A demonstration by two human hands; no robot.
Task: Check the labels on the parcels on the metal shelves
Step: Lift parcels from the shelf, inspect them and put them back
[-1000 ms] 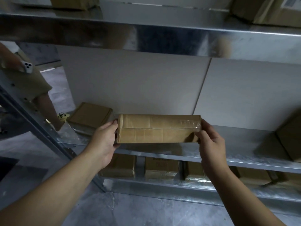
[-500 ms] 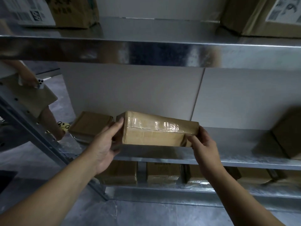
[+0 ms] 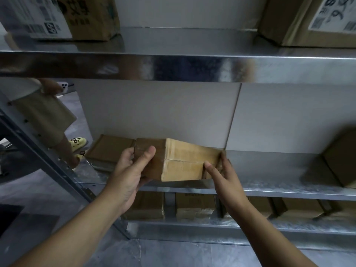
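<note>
Head view: my left hand (image 3: 131, 170) wraps the parcel's (image 3: 183, 160) left end. My right hand (image 3: 225, 176) pinches its right end by the fingertips. The parcel hangs tilted over the shelf (image 3: 279, 191) edge. With no label showing, turning it on that thin pinch could drop 1 end.

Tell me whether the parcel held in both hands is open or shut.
Shut. The parcel has its flaps lying flat, meeting in a closed seam on its near face; the left hand and right hand grip its ends.
</note>
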